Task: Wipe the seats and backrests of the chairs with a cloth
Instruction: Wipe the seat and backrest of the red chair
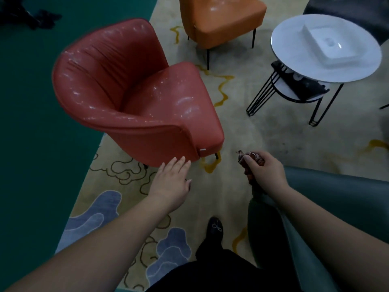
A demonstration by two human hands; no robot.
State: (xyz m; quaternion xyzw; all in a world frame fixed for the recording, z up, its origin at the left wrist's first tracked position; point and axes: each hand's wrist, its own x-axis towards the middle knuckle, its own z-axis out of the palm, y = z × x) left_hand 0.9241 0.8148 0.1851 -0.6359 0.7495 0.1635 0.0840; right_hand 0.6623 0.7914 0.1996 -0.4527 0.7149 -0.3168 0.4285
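A red tub chair (130, 95) stands on the patterned rug, its seat and curved backrest shiny with pale streaks. My left hand (171, 182) reaches toward the chair's near outer side with straight fingers; the fingertips are at its lower edge. My right hand (266, 171) grips a crumpled reddish-brown cloth (248, 160) to the right of the chair, above the rug. An orange chair (219, 20) stands behind, at the top of the view. A grey-green chair (328, 199) lies under my right forearm at the lower right.
A round white side table (294, 66) on black wire legs stands at the right, with a white square dish (326, 45) on it and a lower shelf holding dark items. Green floor borders the rug on the left. My black shoe (214, 227) is on the rug below.
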